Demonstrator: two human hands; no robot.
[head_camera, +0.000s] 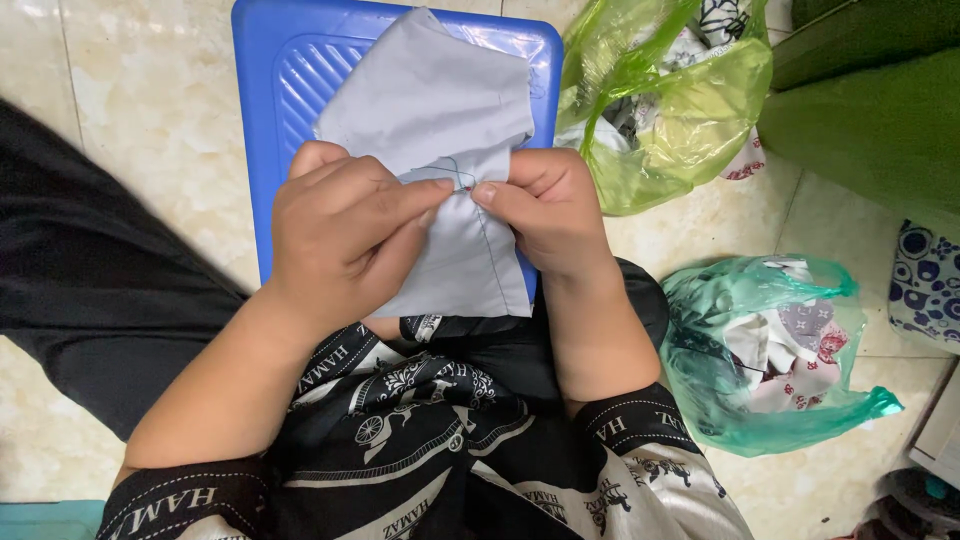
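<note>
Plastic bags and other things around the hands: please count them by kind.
Grey cloth piece, held by left hand and right hand: 1
Blue plastic stool: 1
Plastic bags, yellow-green bag and teal bag: 2
Total: 4

We see a pale grey-lilac piece of woven cloth (440, 110), folded and creased, held upright over a blue plastic stool. A stitched seam runs down its lower half, and a thin dark thread (452, 166) loops at its middle, where the fabric is pinched.
</note>
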